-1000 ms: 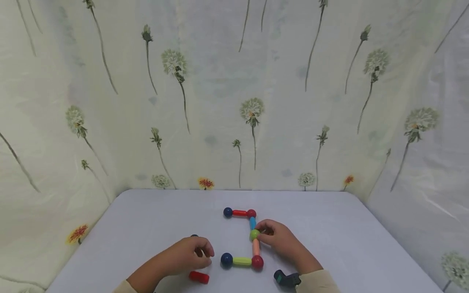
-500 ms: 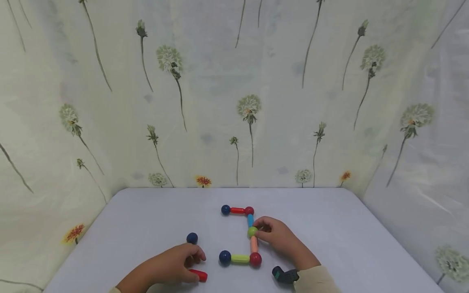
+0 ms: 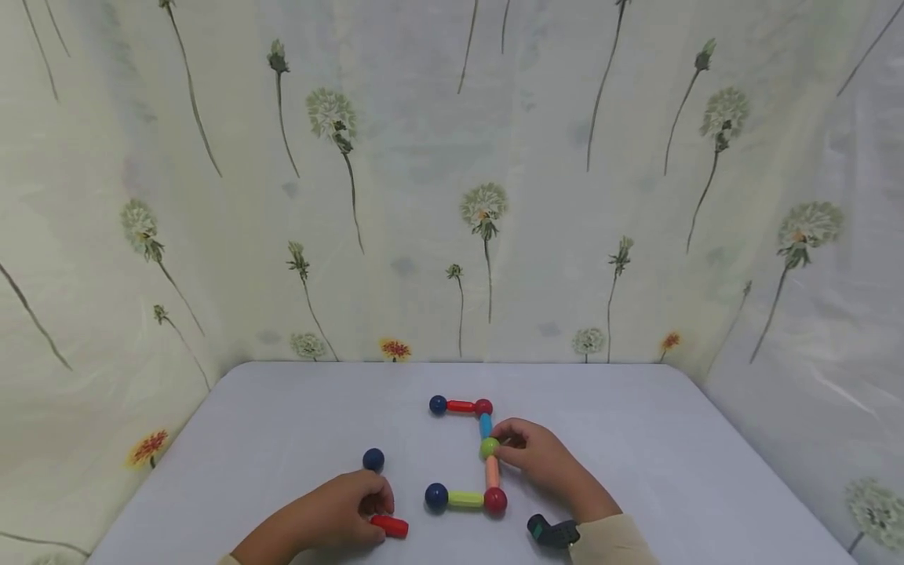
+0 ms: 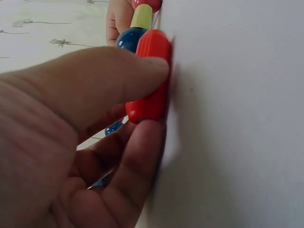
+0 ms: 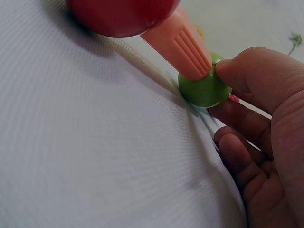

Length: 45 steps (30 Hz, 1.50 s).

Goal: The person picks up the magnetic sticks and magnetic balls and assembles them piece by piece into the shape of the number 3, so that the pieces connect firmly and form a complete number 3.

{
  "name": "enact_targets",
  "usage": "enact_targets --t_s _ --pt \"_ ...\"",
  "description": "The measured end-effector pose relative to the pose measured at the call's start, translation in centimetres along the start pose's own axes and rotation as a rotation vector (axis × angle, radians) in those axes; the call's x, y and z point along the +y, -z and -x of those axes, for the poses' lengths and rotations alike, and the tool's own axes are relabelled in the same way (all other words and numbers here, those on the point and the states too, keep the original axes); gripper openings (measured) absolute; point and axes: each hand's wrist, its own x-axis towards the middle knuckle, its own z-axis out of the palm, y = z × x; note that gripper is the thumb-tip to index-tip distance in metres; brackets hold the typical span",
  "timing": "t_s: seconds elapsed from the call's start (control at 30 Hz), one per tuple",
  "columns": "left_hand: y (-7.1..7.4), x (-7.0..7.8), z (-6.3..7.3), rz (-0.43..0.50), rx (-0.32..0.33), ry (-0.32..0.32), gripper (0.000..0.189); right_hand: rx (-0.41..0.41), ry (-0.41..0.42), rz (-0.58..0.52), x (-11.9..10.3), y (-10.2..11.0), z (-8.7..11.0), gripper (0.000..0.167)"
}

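My left hand (image 3: 344,508) pinches a short red rod (image 4: 153,90) between thumb and fingers, low at the tabletop. A loose dark blue ball (image 3: 373,460) lies just beyond that hand. My right hand (image 3: 535,457) holds the green ball (image 5: 205,88) with thumb and forefinger. This ball joins a blue rod (image 3: 485,426) on its far side and an orange rod (image 5: 179,45) on its near side. At the near corner a red ball (image 3: 495,501) links to a yellow-green rod (image 3: 466,500), which ends in a dark blue ball (image 3: 436,497).
At the far end of the joined pieces, a red ball (image 3: 483,407), a red rod (image 3: 461,406) and a dark blue ball (image 3: 438,405) run leftward. A black wrist device (image 3: 553,531) sits by the right sleeve. A flower-print curtain stands behind the white table (image 3: 607,400).
My left hand has come down and toward me onto the red rod, and now grips it, with the rod shifted slightly right. The loose blue ball is uncovered. My right hand stays at the green ball.
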Motion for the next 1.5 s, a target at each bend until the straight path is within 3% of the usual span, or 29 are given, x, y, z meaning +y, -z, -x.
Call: enact_targets --t_s 0.37,1.0,1.27,1.5 --pt "-0.9 -0.3 -0.1 0.006 0.061 0.024 0.021 0.008 -0.013 0.007 -0.1 -0.2 0.4 0.026" --pt "-1.2 -0.2 -0.5 0.027 0.115 0.047 0.017 -0.009 0.013 0.003 0.0 -0.5 -0.2 0.025" --pt "-1.5 0.5 -1.5 0.014 0.119 0.069 0.015 0.019 -0.035 0.038 0.1 -0.2 -0.1 0.025" --pt "-1.0 1.6 -2.0 0.034 0.154 0.108 0.013 0.023 -0.022 0.023 0.0 -0.1 -0.4 0.025"
